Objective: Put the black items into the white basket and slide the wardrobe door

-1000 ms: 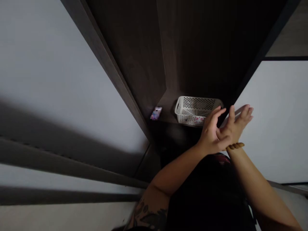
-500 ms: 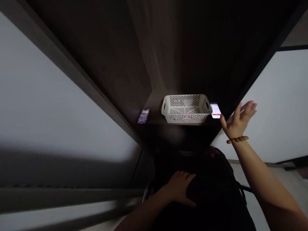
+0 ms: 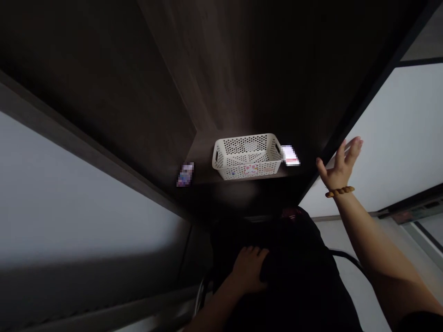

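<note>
A white perforated plastic basket (image 3: 249, 159) with a bunny sticker on its front stands on a dark wooden shelf (image 3: 204, 173); no contents show in it. My right hand (image 3: 339, 170), with a brown bead bracelet (image 3: 339, 192) at the wrist, is raised by the cabinet's right edge with its fingers spread. It holds nothing; whether it touches the edge I cannot tell. Resting on the dark clothing of my lap (image 3: 287, 263), my left hand (image 3: 249, 269) lies flat with thumb and fingers apart.
A lit phone-like screen (image 3: 290, 156), pixelated, lies just right of the basket. Another pixelated small item (image 3: 185, 174) is at the shelf's left end. Dark cabinet walls rise on both sides, with a white panel (image 3: 398, 138) to the right. A chair's metal arm (image 3: 199, 295) shows at my left.
The view has turned to the right, so basket and shelf appear further left. My right hand sits closer to the cabinet edge, still spread. The left hand stays on my lap.
</note>
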